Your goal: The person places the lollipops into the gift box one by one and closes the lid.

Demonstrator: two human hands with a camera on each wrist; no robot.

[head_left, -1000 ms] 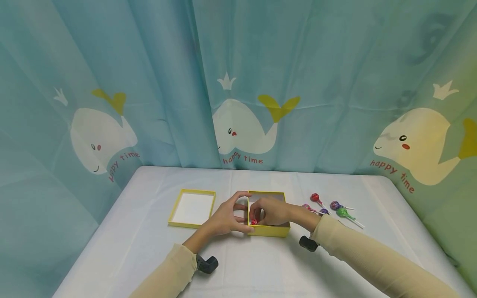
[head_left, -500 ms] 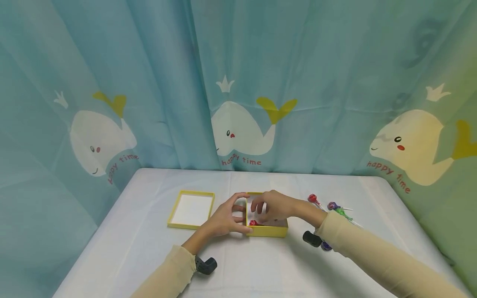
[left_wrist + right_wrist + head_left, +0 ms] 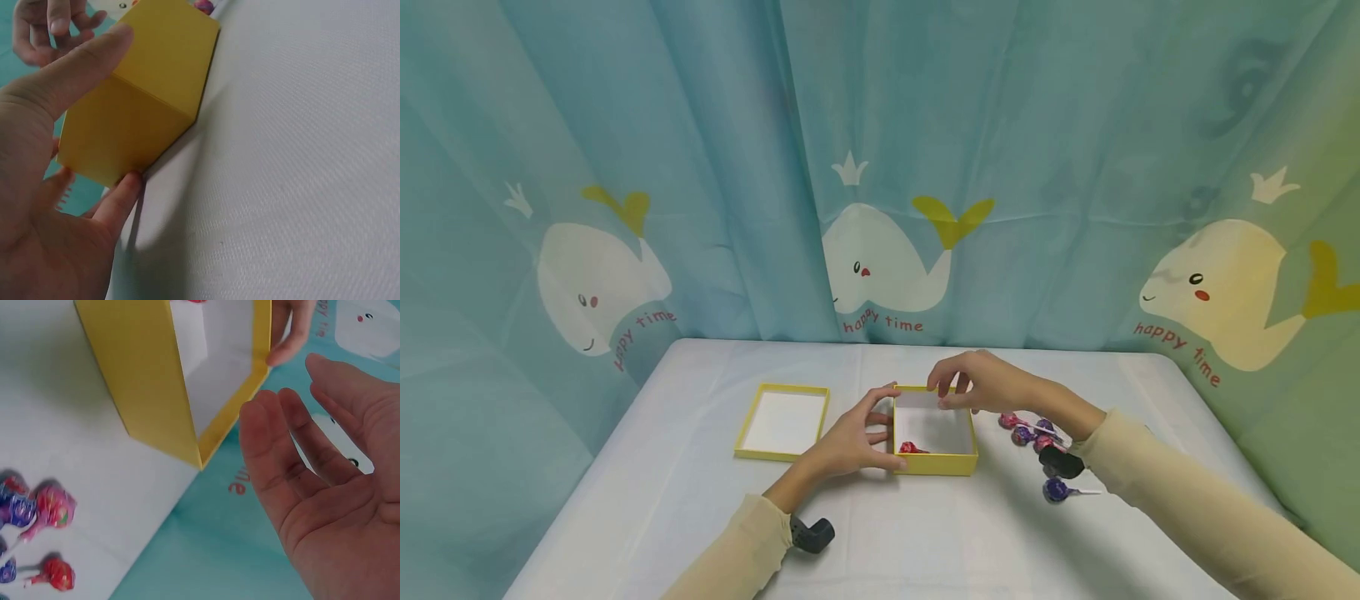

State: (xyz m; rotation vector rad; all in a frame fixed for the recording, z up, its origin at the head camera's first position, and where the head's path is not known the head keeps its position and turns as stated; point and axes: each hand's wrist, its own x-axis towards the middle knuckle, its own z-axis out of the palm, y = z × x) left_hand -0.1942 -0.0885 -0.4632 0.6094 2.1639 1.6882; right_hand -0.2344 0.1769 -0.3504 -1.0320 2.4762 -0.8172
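A blue-green curtain [image 3: 722,283] hangs at the back, with white whales [image 3: 887,262] on it and "happy time" in red letters. In front is a counter [image 3: 880,550] with a white cloth on top. A yellow box [image 3: 937,464] sits near the middle, with its open top facing up. One red lollipop [image 3: 910,447] lies inside, in the near left corner. The left hand [image 3: 848,437] holds the left side of the box, with the thumb on the near side and the fingers spread apart. The right hand [image 3: 985,382] is over the far right corner, partly open with softly bent fingers, and holds nothing. The box lid [image 3: 784,422] lies left of the box, white inside with yellow edges. To the right is a bunch of pink, red and blue lollipops [image 3: 1022,435]. A purple lollipop [image 3: 1056,490] lies nearer the person, its white stick pointing right.
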